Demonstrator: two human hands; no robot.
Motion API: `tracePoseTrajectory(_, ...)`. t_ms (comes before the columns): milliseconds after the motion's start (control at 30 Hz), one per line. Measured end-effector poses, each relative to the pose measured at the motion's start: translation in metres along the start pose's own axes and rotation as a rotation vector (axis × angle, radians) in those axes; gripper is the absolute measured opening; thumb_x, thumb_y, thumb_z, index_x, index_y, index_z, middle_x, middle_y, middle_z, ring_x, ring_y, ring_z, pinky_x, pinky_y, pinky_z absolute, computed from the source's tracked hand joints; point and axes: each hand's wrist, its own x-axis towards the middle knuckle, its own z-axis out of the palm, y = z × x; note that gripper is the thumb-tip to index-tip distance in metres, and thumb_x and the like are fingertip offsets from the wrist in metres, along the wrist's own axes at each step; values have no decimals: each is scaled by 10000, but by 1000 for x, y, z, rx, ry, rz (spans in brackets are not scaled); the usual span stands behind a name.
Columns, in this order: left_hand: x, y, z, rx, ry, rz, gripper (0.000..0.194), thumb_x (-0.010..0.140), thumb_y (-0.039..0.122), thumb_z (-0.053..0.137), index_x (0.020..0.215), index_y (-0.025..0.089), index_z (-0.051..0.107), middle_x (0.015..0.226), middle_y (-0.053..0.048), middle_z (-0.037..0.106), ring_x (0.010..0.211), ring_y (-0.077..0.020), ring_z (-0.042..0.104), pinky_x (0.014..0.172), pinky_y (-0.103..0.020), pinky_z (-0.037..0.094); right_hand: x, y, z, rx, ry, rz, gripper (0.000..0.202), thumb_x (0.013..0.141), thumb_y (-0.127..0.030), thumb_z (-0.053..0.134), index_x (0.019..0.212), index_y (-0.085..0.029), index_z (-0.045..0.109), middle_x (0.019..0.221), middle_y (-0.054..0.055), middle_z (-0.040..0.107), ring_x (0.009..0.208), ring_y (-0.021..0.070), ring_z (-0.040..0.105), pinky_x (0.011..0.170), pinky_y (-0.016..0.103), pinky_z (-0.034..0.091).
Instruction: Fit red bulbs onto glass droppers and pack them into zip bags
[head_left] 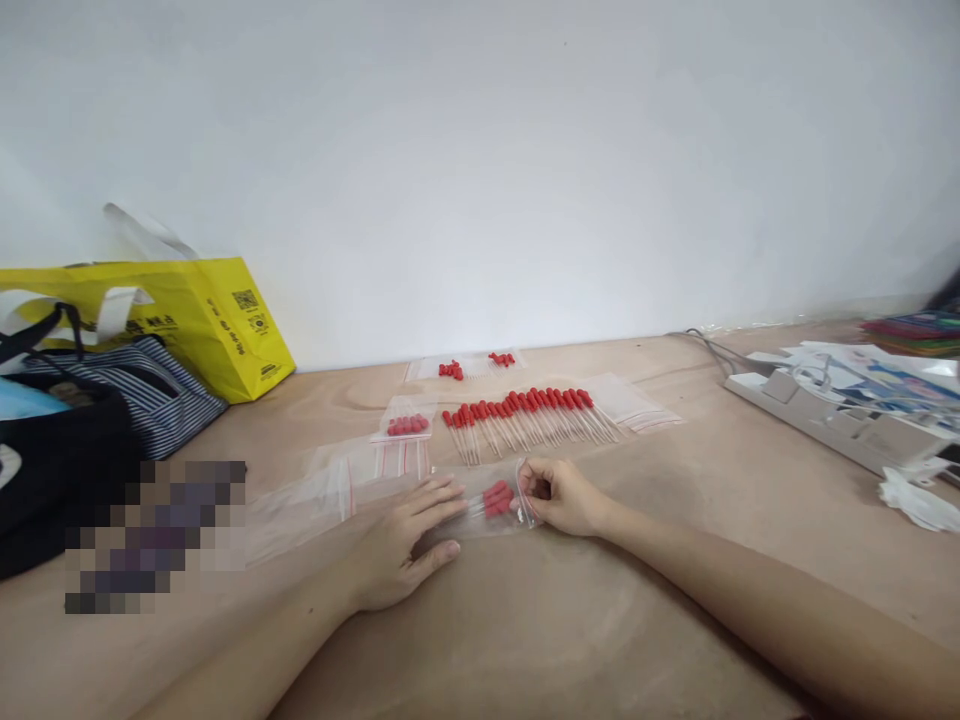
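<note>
In front of me lies a clear zip bag [480, 528] with several red-ended thin sticks [498, 498] inside. My left hand [409, 545] rests flat on the bag's left part, its fingers stretched out. At the bag's right edge, near the red ends, my right hand [559, 497] pinches the plastic by the opening. Just beyond the bag, a slanted row of loose thin sticks with red ends [517, 410] lies on the table. A smaller filled bag [409, 420], with red ends inside, sits to the left of that row.
Flat clear bags [322, 500] lie left of my hands, and more bags [630, 402] behind the row. Small red pieces [451, 371] lie near the wall. A yellow bag [217, 330] and striped pouch [161, 385] stand left; a power strip [817, 420] and crumpled tissue [919, 500] lie right.
</note>
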Motion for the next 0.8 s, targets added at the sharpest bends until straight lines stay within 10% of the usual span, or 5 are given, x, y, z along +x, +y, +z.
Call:
tracePoseTrajectory(167, 2, 2, -2, -7, 1, 24, 365, 837, 347, 431, 1180, 232, 480, 1195, -46, 540, 1115, -208, 468, 961, -407, 360, 14, 2, -26, -47, -198, 35, 113, 693, -249, 584, 747, -153, 555, 584, -31, 543, 509, 72, 481, 491, 176, 368)
tracePoseTrajectory(367, 3, 0, -1, -19, 29, 99, 338, 840, 324, 429, 1153, 209, 489, 1114, -54, 582, 1040, -200, 503, 905, -391, 400, 76, 3, -52, -583, 290, 172, 145, 738, -224, 512, 783, -147, 627, 763, 41, 622, 713, 133, 557, 662, 230, 409)
tracePoseTrajectory(533, 0, 1, -1, -29, 20, 88, 350, 840, 327, 428, 1164, 205, 482, 1152, -60, 560, 1083, -200, 479, 927, -383, 388, 120, 14, -47, -718, 431, 212, 261, 720, -313, 558, 909, -158, 648, 1072, 132, 548, 1047, 274, 423, 860, 397, 320)
tracePoseTrajectory(800, -2, -2, 2, -27, -56, -20, 449, 842, 398, 409, 1259, 231, 396, 1298, -59, 443, 1194, -218, 392, 998, -435, 316, 133, 25, -38, -663, 572, 234, 152, 688, -282, 580, 718, -155, 659, 988, 136, 579, 1035, 298, 418, 859, 435, 299)
